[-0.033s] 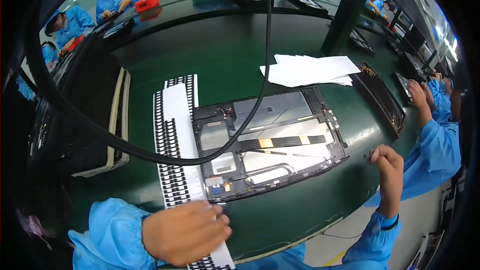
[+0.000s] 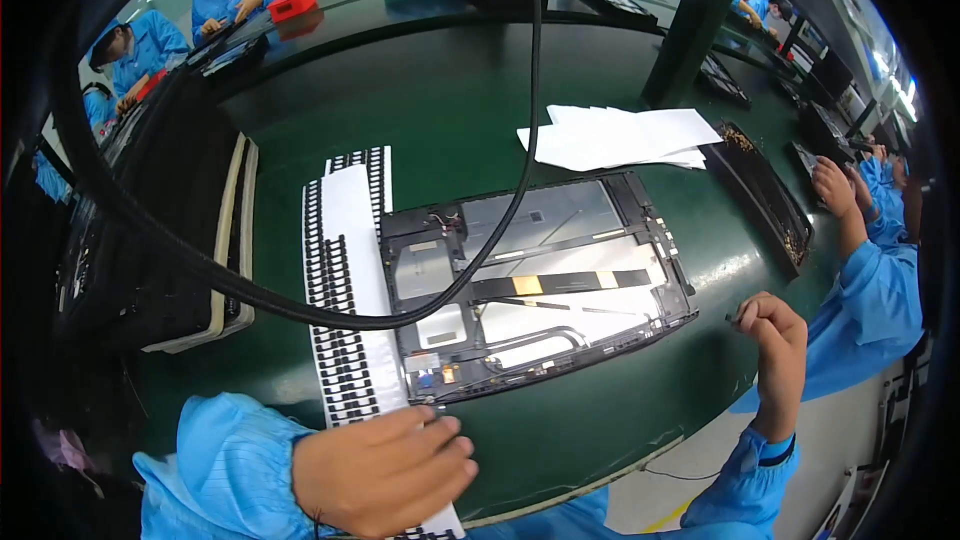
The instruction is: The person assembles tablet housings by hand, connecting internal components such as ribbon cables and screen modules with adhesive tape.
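Observation:
In front of me lies an opened flat electronic device (image 2: 560,320), with silver panels, a dark flat ribbon and a black frame. Under its left edge and beside it are white sheets (image 2: 360,240) carrying rows of small black stickers (image 2: 345,370). My left hand (image 2: 385,470) rests over the sheets' near end, fingers loosely stretched and slightly apart by the device's near left corner; its thumb is hidden. Off the device's right side, my right hand (image 2: 775,345) is raised, thumb and forefinger pinching a small dark piece (image 2: 733,319) too small to identify.
A black cable (image 2: 300,312) loops across the view above the device. White papers (image 2: 620,138) and a long black tray (image 2: 765,195) with small brass-coloured bits lie at the back right. A stack of dark foam-edged trays (image 2: 170,240) stands left. A co-worker's arm (image 2: 870,285) reaches in at right.
My left hand has shifted slightly right, with its fingers spread a little more. The right hand is almost still, its small dark piece a touch further left.

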Action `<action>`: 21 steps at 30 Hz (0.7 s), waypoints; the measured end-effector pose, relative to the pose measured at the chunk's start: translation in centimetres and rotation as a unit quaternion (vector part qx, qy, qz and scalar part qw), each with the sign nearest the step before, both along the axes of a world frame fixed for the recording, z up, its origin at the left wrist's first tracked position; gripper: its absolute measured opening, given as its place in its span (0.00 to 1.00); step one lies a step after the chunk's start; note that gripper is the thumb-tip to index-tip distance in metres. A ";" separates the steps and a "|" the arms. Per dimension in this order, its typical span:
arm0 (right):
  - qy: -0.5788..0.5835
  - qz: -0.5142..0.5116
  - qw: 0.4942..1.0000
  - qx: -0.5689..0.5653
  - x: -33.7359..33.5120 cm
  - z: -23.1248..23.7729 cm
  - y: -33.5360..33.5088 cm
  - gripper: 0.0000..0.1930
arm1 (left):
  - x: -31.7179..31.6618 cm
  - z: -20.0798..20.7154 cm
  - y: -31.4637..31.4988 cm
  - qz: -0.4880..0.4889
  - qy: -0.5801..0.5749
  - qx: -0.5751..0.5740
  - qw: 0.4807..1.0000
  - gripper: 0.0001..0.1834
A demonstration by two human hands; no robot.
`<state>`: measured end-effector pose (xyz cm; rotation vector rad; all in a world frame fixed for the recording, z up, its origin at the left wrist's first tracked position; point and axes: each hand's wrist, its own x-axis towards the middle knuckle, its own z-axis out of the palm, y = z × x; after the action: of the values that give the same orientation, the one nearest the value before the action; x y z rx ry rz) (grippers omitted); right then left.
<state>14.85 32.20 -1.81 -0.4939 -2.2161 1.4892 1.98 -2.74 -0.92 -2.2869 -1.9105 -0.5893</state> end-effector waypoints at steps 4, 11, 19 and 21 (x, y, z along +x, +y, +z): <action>0.021 0.019 1.000 -0.009 -1.0 0.6 -2.2 0.03 | -0.1 1.4 5.6 -0.053 0.064 -0.026 0.996 0.14; 0.029 0.158 0.986 0.035 -3.3 0.3 -3.2 0.02 | -1.9 -1.4 12.0 -0.072 0.024 0.020 0.997 0.14; -0.028 0.179 0.974 0.133 -4.7 -0.3 -3.5 0.02 | -2.4 -1.7 12.4 -0.061 -0.033 0.030 0.997 0.12; -0.037 0.182 0.974 0.126 -4.8 -0.2 -3.4 0.03 | -2.4 -1.5 12.5 -0.052 -0.039 0.017 0.998 0.12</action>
<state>10.03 28.76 -2.01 -0.0630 -2.6141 1.3389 -0.47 9.75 -2.47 -2.3867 -1.8077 -0.7285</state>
